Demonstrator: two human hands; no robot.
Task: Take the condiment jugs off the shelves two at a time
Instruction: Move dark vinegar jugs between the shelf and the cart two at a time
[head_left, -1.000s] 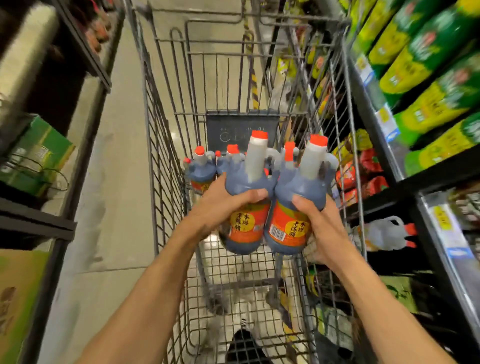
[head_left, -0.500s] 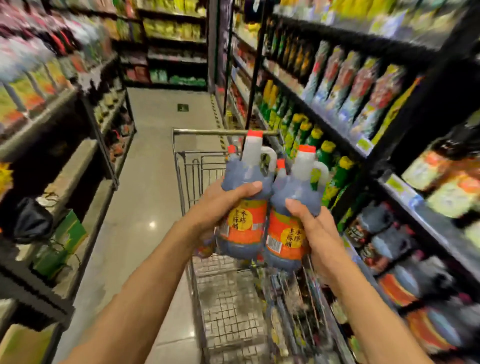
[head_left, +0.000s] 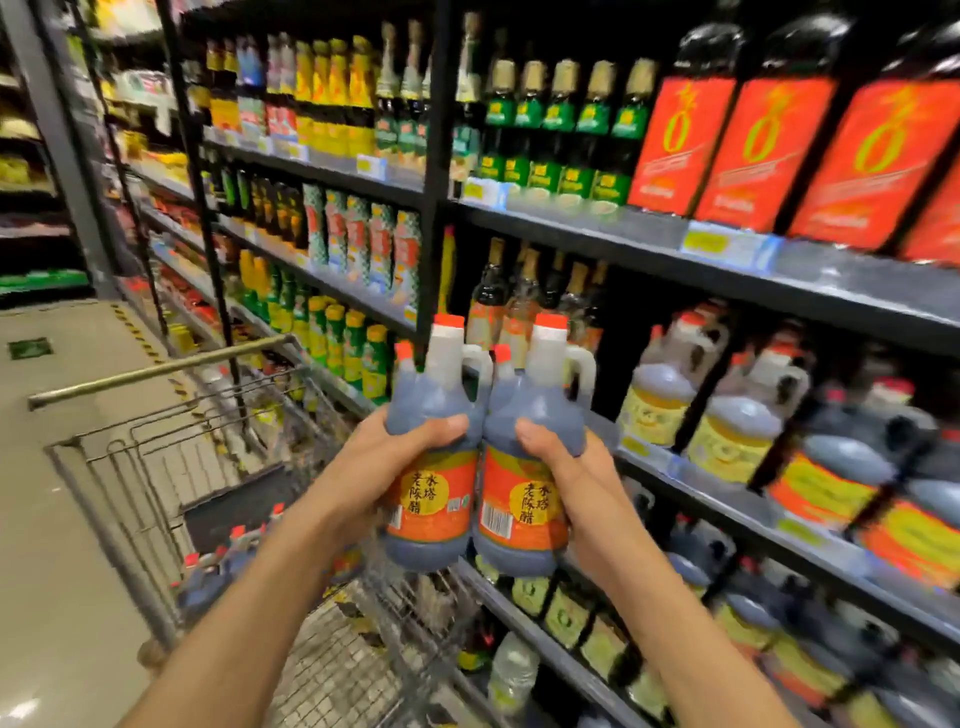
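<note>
The person holds two condiment jugs upright and side by side in front of the chest, their bodies touching along the inner seam. The left hand (head_left: 384, 462) wraps the left jug (head_left: 434, 467) around its shoulder, thumb laid across the front above the orange label; the right hand (head_left: 566, 478) wraps the right jug (head_left: 530, 483) in the same way, thumb on the dark shoulder. Both hands are curled firmly round their jugs, neither spread nor idle. Judged from this position, the step in hand is carrying the pair between shelf and shopping cart (head_left: 171, 467); which direction the pair is travelling cannot be told. To do it well, keep the jugs pressed together so each steadies the other, keep the red caps up, and support the weight from low on the body, since the bodies look smooth and full. The moulded handles face away from the palms and are unused, so grip depends on friction alone. The cart stands below and left of the jugs, its handle bar (head_left: 156, 371) and wire rim the edges to clear; several like jugs already lie in its basket. To the right, the shelf edge (head_left: 727, 509) runs close beside the right forearm, with more jugs (head_left: 660, 395) crowded behind it. Open room lies leftward over the aisle floor (head_left: 57, 519).
</note>
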